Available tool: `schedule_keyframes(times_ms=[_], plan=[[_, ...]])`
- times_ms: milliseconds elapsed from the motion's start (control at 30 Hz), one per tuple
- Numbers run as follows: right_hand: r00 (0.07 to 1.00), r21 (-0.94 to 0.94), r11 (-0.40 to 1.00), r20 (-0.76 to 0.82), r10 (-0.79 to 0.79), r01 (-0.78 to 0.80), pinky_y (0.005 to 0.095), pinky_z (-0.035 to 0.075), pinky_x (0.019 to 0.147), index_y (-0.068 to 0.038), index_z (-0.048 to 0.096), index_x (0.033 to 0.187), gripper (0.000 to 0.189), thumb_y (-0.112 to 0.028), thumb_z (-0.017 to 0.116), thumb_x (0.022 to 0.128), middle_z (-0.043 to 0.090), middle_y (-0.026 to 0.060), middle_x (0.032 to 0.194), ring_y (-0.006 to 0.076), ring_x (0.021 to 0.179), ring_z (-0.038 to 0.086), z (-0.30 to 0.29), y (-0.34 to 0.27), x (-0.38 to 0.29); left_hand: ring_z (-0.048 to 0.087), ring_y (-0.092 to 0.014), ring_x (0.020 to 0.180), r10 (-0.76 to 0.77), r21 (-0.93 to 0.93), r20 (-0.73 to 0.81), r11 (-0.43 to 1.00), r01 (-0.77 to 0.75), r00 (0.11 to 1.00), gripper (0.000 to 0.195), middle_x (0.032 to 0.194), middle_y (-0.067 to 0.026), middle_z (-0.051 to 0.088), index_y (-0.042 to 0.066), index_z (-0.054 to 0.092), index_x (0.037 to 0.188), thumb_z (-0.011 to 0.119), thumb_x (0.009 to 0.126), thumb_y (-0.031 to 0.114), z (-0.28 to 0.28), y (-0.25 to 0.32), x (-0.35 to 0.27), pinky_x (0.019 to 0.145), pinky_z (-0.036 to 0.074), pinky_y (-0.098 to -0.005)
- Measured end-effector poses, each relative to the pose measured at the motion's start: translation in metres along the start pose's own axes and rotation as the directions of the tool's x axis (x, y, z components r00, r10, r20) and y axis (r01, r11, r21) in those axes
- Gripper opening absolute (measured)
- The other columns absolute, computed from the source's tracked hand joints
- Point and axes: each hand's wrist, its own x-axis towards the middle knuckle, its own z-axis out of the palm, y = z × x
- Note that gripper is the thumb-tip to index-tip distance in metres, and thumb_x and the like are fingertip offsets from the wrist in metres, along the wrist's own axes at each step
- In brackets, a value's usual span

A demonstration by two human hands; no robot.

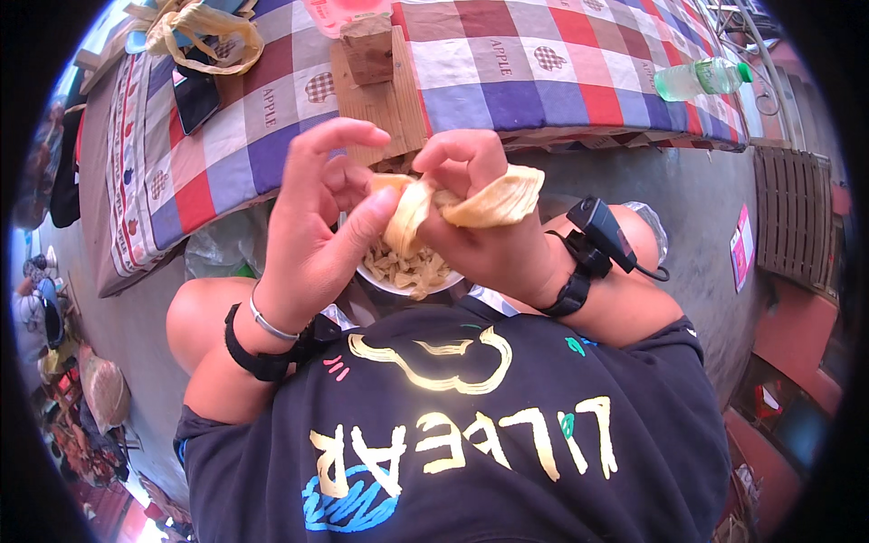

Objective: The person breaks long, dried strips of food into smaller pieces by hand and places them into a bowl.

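Between my hands is a pale yellow, ridged, fibrous strip; I cannot tell exactly what it is made of. My right hand grips it in bent fingers, with a broad flap lying across the hand. The left thumb presses on the strip's other end, and my left hand seems to pinch it there with the index finger raised away. Directly below, a white bowl holds several torn pieces of similar yellowish material. Both hands partly cover the bowl.
A wooden board with a wood block juts from the checked tablecloth. More yellow strips lie at upper left near a smartphone. A plastic bottle lies at right. A slatted bench stands beyond.
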Motion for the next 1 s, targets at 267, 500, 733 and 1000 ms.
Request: schedule_keyframes(times_ms=[267, 500, 733, 1000], plan=[[0.932, -0.494, 0.849, 0.362, 0.007, 0.186, 0.0389, 0.044, 0.072, -0.004, 0.060, 0.104, 0.018, -0.014, 0.053, 0.091, 0.063, 0.0118, 0.093, 0.0318, 0.080, 0.057, -0.018, -0.019, 0.022, 0.046, -0.012, 0.064, -0.019, 0.279, 0.095, 0.960, -0.008, 0.995, 0.022, 0.070, -0.0027, 0.046, -0.002, 0.056, 0.086, 0.047, 0.098, 0.015, -0.019, 0.004, -0.004, 0.058, 0.039, -0.0260], [0.944, -0.550, 0.824, 0.325, 0.063, 0.135, 0.0424, 0.042, 0.061, -0.007, 0.053, 0.075, 0.025, -0.024, 0.053, 0.093, 0.057, 0.0115, 0.071, 0.0333, 0.067, 0.054, -0.028, -0.010, 0.013, 0.055, -0.020, 0.082, 0.199, 0.538, 0.174, 0.801, -0.263, 0.964, 0.017, 0.088, -0.0078, 0.059, 0.003, 0.060, 0.094, 0.064, 0.085, 0.017, -0.038, 0.002, 0.009, 0.075, 0.043, -0.0310], [0.934, -0.361, 0.927, 0.287, 0.212, -0.100, 0.0373, 0.041, 0.055, -0.005, 0.053, 0.076, 0.025, -0.022, 0.054, 0.095, 0.056, 0.0118, 0.064, 0.0303, 0.060, 0.054, -0.018, -0.019, 0.008, 0.055, -0.027, 0.076, 0.259, 0.654, 0.254, 0.663, -0.363, 0.932, 0.032, 0.081, -0.0081, 0.058, 0.005, 0.059, 0.096, 0.070, 0.067, 0.009, -0.017, 0.003, 0.013, 0.074, 0.043, -0.0350], [0.682, 0.335, 0.628, 0.570, 0.459, -0.703, 0.0214, 0.030, 0.046, -0.006, 0.050, 0.068, 0.037, -0.025, 0.048, 0.100, 0.046, -0.0050, 0.059, 0.0033, 0.050, 0.036, -0.026, -0.028, 0.015, 0.056, -0.027, 0.069, 0.441, 0.730, 0.370, 0.407, -0.550, 0.817, 0.024, 0.072, -0.0095, 0.056, 0.000, 0.060, 0.080, 0.054, 0.057, 0.001, -0.027, 0.011, 0.016, 0.077, 0.047, -0.0404]])
